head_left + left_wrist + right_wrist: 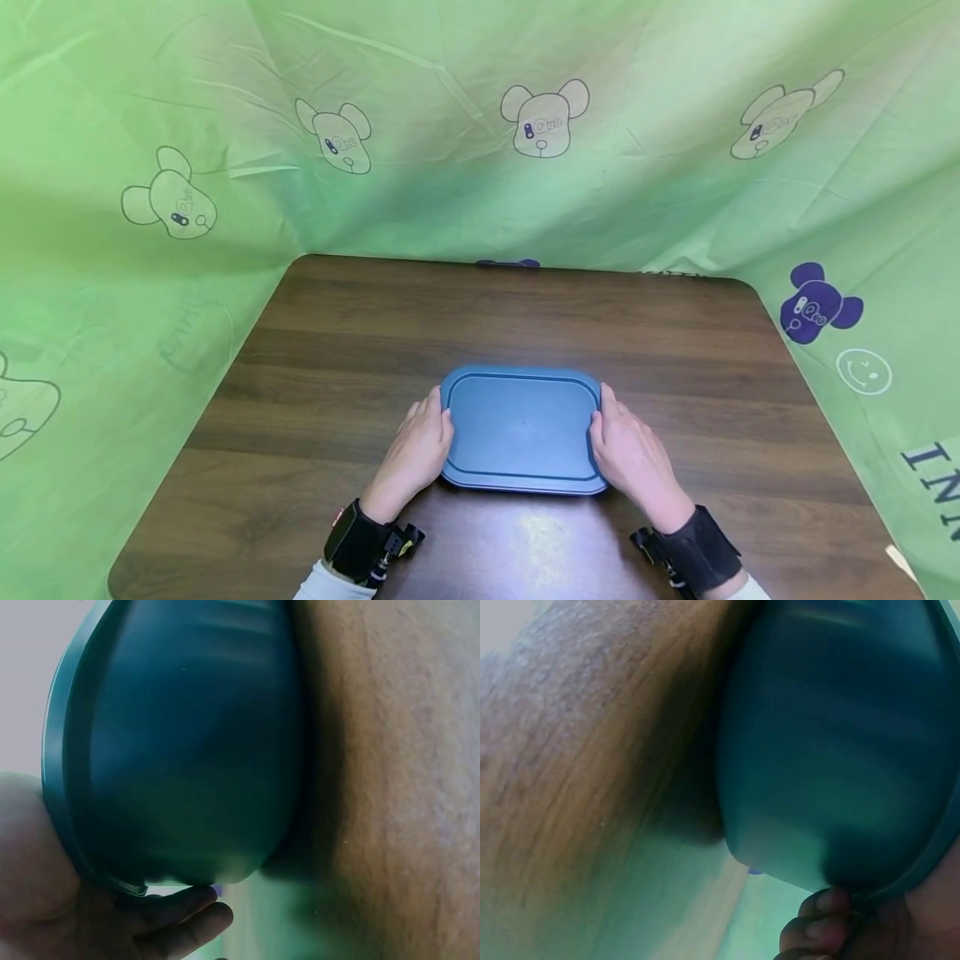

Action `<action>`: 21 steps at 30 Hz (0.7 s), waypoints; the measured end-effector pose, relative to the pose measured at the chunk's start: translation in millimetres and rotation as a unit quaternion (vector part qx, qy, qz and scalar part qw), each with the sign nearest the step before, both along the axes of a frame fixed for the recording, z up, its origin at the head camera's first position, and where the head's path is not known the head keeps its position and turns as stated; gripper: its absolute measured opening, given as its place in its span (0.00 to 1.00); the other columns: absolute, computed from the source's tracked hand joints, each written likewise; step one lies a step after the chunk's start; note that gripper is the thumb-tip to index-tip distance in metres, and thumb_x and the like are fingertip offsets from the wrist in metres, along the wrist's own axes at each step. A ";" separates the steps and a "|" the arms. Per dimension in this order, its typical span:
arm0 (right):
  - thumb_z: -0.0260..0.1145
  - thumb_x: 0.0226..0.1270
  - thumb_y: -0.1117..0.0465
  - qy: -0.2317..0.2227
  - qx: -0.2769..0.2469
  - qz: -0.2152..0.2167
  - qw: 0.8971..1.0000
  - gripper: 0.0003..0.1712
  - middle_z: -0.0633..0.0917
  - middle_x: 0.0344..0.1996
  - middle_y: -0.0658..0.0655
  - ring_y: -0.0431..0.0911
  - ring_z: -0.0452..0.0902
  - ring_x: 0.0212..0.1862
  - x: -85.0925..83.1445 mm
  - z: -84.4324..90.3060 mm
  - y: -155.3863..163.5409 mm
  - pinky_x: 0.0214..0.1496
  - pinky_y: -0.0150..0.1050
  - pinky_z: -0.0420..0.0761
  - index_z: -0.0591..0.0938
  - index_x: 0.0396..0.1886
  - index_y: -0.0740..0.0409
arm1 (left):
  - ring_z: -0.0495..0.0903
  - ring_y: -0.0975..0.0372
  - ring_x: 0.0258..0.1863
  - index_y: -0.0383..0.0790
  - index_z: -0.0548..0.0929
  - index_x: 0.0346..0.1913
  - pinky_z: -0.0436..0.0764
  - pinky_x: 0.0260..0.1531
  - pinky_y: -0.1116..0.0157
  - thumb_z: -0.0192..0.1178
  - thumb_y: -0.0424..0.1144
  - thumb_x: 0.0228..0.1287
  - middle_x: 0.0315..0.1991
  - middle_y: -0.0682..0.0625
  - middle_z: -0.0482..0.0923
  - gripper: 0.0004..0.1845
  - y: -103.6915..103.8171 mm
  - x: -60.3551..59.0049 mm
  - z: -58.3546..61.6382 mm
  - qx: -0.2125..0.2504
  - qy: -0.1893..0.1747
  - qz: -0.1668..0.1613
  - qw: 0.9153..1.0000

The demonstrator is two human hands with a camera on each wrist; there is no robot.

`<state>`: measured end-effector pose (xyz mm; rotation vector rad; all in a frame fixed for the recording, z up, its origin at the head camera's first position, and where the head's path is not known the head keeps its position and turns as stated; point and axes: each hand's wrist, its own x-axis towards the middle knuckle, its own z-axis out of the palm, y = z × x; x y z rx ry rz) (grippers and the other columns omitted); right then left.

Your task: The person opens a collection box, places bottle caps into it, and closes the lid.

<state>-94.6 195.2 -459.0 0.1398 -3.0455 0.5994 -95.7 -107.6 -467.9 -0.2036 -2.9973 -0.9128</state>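
Observation:
A blue plastic container (522, 429) with a rounded rectangular lid lies before me on the brown table. My left hand (420, 442) holds its left end, thumb along the lid's edge. The opposite end is held by my right hand (633, 446) in much the same way. The left wrist view shows the container's deep, smooth side wall (187, 750), with fingers (184, 926) tucked beneath the rim. Curled fingertips (821, 930) grip under the rim in the right wrist view, against the dark wall (832, 765). The container's underside is hidden.
The wood-grain table (337, 333) has rounded far corners. A green cloth (450, 192) printed with bear heads hangs behind it and along both sides. A small pale piece (900, 560) shows at the table's right edge. Both wrists wear black camera straps (360, 542).

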 end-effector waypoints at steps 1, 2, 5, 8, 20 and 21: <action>0.46 0.80 0.57 -0.001 -0.001 -0.001 1.000 0.32 0.77 0.61 0.75 0.69 0.77 0.58 -0.1 -0.1 0.2 0.56 0.63 0.76 0.60 0.75 0.73 | 0.72 0.42 0.64 0.22 0.63 0.72 0.69 0.65 0.46 0.44 0.39 0.80 0.66 0.31 0.72 0.27 0.5 0.0 -0.2 0.001 0.002 0.000 1.000; 0.46 0.80 0.57 -0.002 -0.002 -0.001 1.000 0.32 0.77 0.62 0.75 0.69 0.77 0.58 -0.4 -0.5 0.5 0.56 0.63 0.76 0.60 0.75 0.73 | 0.72 0.42 0.64 0.22 0.63 0.72 0.69 0.64 0.46 0.44 0.39 0.80 0.66 0.31 0.72 0.27 1.1 -0.1 -0.5 0.002 0.004 0.000 1.000; 0.45 0.81 0.56 -0.005 -0.003 0.000 1.000 0.33 0.76 0.63 0.75 0.69 0.76 0.59 -0.9 -2.7 1.6 0.57 0.63 0.76 0.59 0.75 0.73 | 0.71 0.42 0.65 0.23 0.62 0.73 0.69 0.65 0.46 0.44 0.39 0.80 0.66 0.32 0.72 0.28 2.7 0.4 -1.9 0.003 0.002 0.001 1.000; 0.45 0.80 0.56 -0.008 -0.003 0.000 1.000 0.33 0.74 0.65 0.75 0.69 0.75 0.62 -2.6 -5.9 2.7 0.60 0.63 0.75 0.59 0.76 0.73 | 0.72 0.43 0.63 0.23 0.62 0.73 0.70 0.64 0.45 0.46 0.39 0.79 0.64 0.32 0.74 0.28 3.8 -0.3 -2.7 -0.008 0.013 0.002 1.000; 0.48 0.81 0.57 -0.023 -0.074 -0.009 0.997 0.32 0.71 0.68 0.74 0.68 0.71 0.66 -9.0 -9.0 11.8 0.64 0.64 0.72 0.60 0.76 0.70 | 0.69 0.44 0.66 0.29 0.61 0.76 0.67 0.66 0.45 0.44 0.44 0.81 0.69 0.37 0.72 0.29 -0.7 -5.0 -4.2 0.002 0.007 -0.007 1.000; 0.49 0.81 0.57 -0.026 -0.086 -0.008 0.996 0.32 0.71 0.68 0.74 0.68 0.71 0.66 -9.6 -8.3 13.3 0.63 0.64 0.72 0.60 0.76 0.70 | 0.69 0.44 0.66 0.30 0.61 0.76 0.67 0.66 0.44 0.44 0.44 0.81 0.69 0.37 0.72 0.29 -1.6 -5.2 -3.3 -0.003 0.010 -0.009 1.000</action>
